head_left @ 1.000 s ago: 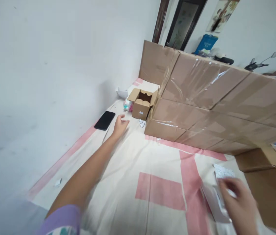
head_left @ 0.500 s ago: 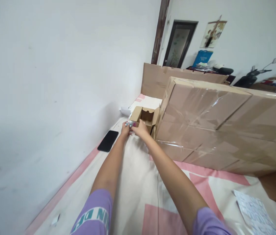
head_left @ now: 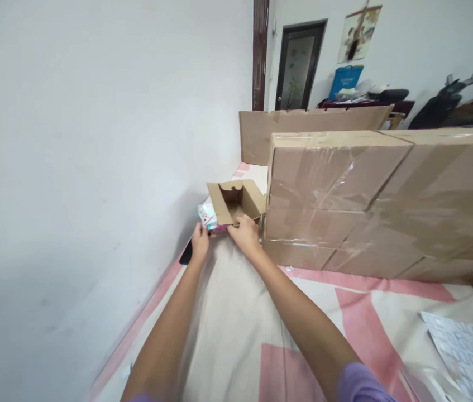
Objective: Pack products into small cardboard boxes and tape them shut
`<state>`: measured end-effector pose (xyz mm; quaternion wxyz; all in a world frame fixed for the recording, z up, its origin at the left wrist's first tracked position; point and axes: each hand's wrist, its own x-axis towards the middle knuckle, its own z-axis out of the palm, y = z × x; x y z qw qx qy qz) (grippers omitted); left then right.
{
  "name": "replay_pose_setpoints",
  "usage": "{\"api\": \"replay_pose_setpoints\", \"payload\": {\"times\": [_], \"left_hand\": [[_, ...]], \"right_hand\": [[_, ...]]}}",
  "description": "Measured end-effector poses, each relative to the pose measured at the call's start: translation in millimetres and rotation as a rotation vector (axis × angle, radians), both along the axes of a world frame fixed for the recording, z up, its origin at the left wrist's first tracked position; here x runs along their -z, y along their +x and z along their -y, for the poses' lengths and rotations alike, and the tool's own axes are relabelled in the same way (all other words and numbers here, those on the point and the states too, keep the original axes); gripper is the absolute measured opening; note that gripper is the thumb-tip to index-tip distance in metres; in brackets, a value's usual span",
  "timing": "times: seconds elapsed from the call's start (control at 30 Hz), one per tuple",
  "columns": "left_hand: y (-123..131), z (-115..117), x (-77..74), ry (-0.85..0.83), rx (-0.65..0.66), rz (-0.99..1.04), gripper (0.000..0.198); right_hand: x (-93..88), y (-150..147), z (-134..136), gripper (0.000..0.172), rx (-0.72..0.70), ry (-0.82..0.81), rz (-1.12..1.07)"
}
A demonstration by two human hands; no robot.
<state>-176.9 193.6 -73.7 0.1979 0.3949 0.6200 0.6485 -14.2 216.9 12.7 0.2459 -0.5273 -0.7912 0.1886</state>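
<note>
An open brown cardboard box (head_left: 218,205) stands on the bed cover by the wall, flaps spread and its inside showing. My right hand (head_left: 245,234) is closed on the near rim of this box, thumb outside and fingers over the edge. At the box's left side is a small white packet with teal and pink print (head_left: 208,215), partly hidden by a flap. My left hand (head_left: 200,241) pinches its lower edge. Beneath my left wrist a black phone (head_left: 186,254) lies partly covered.
A wall of large taped cartons (head_left: 328,190) rises close on the right. The white wall (head_left: 94,167) borders the left. A flat cardboard sheet (head_left: 303,131) stands behind. Patterned paper (head_left: 466,349) and clear plastic (head_left: 429,379) lie front right.
The box has turned and tilted, and its opening shows more. The white packet has come out farther on the left. My left arm now covers more of the phone; the view has shifted.
</note>
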Motion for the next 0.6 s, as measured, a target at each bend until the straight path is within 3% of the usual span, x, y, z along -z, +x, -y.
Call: {"api": "replay_pose_setpoints", "payload": {"times": [0.13, 0.23, 0.33, 0.43, 0.53, 0.6], "left_hand": [[-5, 112, -14.2, 0.105, -0.051, 0.140, 0.054], [20, 199, -12.3, 0.149, -0.117, 0.208, 0.054], [62, 273, 5.2, 0.147, -0.160, 0.336, 0.047], [103, 327, 28.0, 0.079, -0.159, 0.603, 0.040], [130, 357, 41.2, 0.014, -0.106, 0.741, 0.038], [139, 364, 41.8, -0.005, -0.079, 0.790, 0.037]], "right_hand": [[-15.5, 5, 73, 0.026, -0.167, 0.067, -0.070], [-13.9, 48, 132, 0.021, -0.316, 0.166, -0.113], [1.5, 138, 186, 0.020, -0.438, 0.268, -0.156], [13.3, 248, 230, 0.026, -0.473, 0.299, -0.147], [13.4, 336, 262, 0.026, -0.512, 0.264, -0.048], [14.3, 375, 278, 0.024, -0.504, 0.250, 0.012]]}}
